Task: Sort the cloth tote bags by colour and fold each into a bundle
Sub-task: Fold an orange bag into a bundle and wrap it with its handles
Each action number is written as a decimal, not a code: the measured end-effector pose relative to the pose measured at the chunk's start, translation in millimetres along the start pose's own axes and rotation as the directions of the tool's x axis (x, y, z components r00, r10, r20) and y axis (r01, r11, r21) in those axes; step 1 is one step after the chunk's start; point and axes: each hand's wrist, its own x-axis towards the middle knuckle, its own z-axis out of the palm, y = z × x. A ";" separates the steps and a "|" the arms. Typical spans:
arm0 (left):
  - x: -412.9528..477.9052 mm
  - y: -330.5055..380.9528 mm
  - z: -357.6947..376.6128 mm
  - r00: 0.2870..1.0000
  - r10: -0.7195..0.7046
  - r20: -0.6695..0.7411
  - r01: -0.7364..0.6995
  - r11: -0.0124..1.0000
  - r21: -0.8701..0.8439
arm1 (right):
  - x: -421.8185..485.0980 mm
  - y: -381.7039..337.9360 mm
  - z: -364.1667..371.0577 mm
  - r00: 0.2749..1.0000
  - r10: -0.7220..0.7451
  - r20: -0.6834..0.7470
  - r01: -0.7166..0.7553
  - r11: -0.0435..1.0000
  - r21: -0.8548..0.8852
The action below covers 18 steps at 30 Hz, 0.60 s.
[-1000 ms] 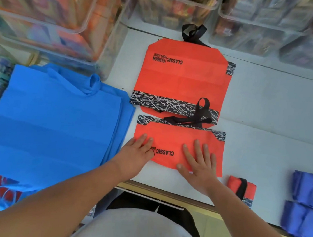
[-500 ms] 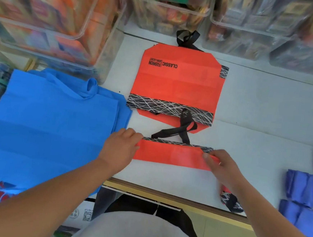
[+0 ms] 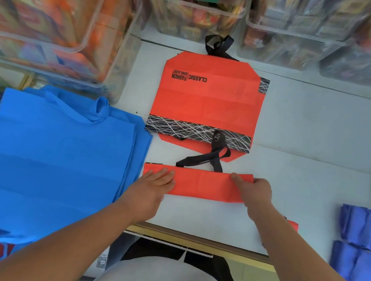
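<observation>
Orange tote (image 3: 203,184), folded into a strip, looked light and springy: left hand (image 3: 152,188) pressed it flat, right hand (image 3: 256,192) pinched its end; both ends seemed the best holds.

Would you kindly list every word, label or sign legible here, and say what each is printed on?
"CLASSIC": black print on the flat orange-red cloth tote bag, upside down to the camera.
"FASHION": beside it, same bag.
"DOWN JACKET": small line by "FASHION", barely legible.
QR code on a white label: too small to read.
Packets in the clear plastic bins: blurred.
Folded orange-red bag: no print shows.
</observation>
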 end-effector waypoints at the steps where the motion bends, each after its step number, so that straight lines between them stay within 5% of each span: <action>1: -0.6 -0.5 -1.6 1.000 0.008 0.003 -0.008 0.999 -0.035 | -3.1 -5.2 -2.9 0.999 -0.028 0.026 0.027 0.999 0.046; 4: -6.4 1.8 0.0 0.999 -0.010 -0.046 0.004 0.991 -0.132 | -13.1 -31.0 -13.3 0.949 -0.315 0.003 0.315 0.949 -0.002; 8: -19.9 18.8 8.2 0.991 -0.043 -0.125 0.029 0.993 -0.110 | -8.6 -91.9 -17.7 0.789 -0.603 0.118 0.611 0.748 -0.259; 11: -24.2 37.0 17.6 0.995 0.007 -0.104 -0.009 1.000 -0.021 | 0.0 -125.6 -1.3 0.692 -0.693 0.201 0.681 0.536 -0.499; 13: -23.3 49.0 18.7 0.995 -0.039 -0.092 0.036 0.998 -0.044 | 8.1 -133.0 10.8 0.658 -0.749 0.071 0.615 0.481 -0.625; 16: -21.6 56.8 19.7 0.990 -0.109 -0.095 0.100 0.991 -0.092 | 4.0 -127.1 20.1 0.628 -0.774 -0.082 0.608 0.554 -0.568; 18: -22.0 57.8 22.9 0.984 -0.150 -0.096 0.130 0.974 -0.184 | -7.1 -104.3 30.1 0.545 -0.838 0.021 0.736 0.466 -0.491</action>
